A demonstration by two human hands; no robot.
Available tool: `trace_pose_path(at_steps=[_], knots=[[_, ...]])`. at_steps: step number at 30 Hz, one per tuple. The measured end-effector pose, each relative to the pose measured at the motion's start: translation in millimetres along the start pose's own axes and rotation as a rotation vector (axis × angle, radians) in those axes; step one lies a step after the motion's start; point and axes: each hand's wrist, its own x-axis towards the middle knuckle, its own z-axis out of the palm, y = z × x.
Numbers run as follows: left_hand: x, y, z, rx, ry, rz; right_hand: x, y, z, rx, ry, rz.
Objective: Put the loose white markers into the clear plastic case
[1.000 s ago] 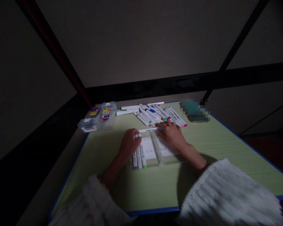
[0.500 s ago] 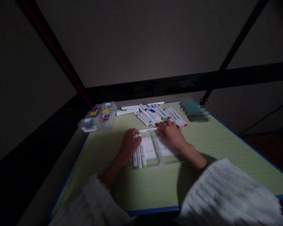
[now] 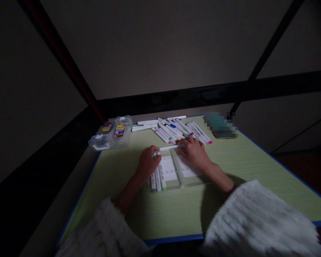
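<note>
A clear plastic two-part tray point(image 3: 182, 184) lies on the table, with white paper showing through it. Three white markers point(image 3: 157, 180) lie side by side in its left part, one with a light green end. My left hand point(image 3: 147, 162) is curled over the far ends of these markers, thumb and index finger closed around a marker end. Across the tray's far edge lies another white marker point(image 3: 169, 147), its left tip close to my left index finger. My right hand point(image 3: 194, 152) has its bent fingers on that marker's right end, its palm over the tray's right part.
Behind my hands a loose pile of colour-tipped markers point(image 3: 172, 130) spreads over the far side of the table point(image 3: 117, 200). A clear plastic case point(image 3: 111, 132) with bright labels sits at the far left. A phone-like flat object point(image 3: 220, 125), pixelated, lies at the far right.
The marker across the far edge has shifted very slightly, and the fingers of my right hand have moved a little to the left. My left hand stays in place.
</note>
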Motion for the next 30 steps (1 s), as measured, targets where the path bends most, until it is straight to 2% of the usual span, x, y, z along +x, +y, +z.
trace_pose_path(at_steps=[14,30], knots=[[-2,0,1.8,0.017,-0.010,0.069,2,1,1,0.025,0.009,-0.058],[-2,-2,3.6,-0.019,0.002,0.106,6,11,8,-0.117,0.072,-0.053]])
